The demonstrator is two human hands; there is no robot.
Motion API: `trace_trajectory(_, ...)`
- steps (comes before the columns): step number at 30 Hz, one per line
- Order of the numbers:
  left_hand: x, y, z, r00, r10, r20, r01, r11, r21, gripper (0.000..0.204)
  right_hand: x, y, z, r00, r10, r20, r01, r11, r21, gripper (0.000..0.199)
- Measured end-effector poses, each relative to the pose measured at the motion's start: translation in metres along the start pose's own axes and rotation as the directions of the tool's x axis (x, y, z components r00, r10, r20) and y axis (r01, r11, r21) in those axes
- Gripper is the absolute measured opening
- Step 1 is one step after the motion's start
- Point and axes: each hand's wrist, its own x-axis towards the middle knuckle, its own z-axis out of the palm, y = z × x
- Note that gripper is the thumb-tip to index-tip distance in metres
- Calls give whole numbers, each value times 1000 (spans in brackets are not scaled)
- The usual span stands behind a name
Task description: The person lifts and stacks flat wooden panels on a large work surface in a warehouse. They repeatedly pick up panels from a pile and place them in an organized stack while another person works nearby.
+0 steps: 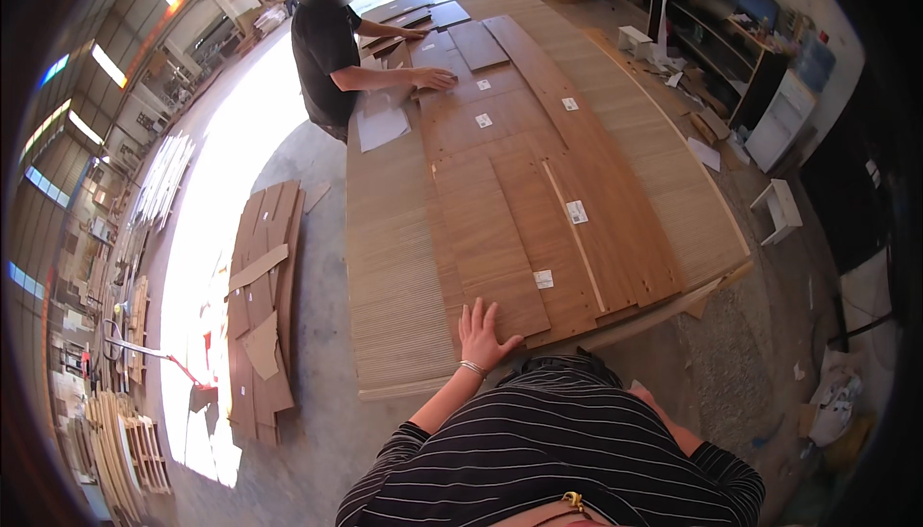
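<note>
My left hand lies flat with its fingers spread on the near end of a brown wooden panel, one of several laid close together on a large table. It grips nothing. My right hand hangs low by my right side, mostly hidden by my striped top, and its fingers do not show. White labels are stuck on some of the panels. Across the table's far left side, another person in a dark shirt rests both hands on the panels there.
Ribbed board covers the tabletop around the panels. On the floor to the left lies a stack of brown panels with cardboard pieces. To the right stand a small white stool, a water dispenser and a dark shelf unit.
</note>
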Motion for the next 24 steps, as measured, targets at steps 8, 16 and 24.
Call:
trace_trajectory(8, 0, -4, 6, 996, 21, 82, -31, 993, 113, 75, 15, -13, -1, 990, 96, 102, -102, 993, 63, 48)
trace_trajectory(16, 0, -4, 5, 998, 20, 65, -25, 997, 77, 76, 25, -38, -6, 989, 89, 114, -101, 989, 105, 48)
trace_trajectory(24, -2, -3, 5, 997, -3, 77, -2, 997, 72, 77, 20, -24, -6, 990, 69, 121, -83, 991, 109, 49)
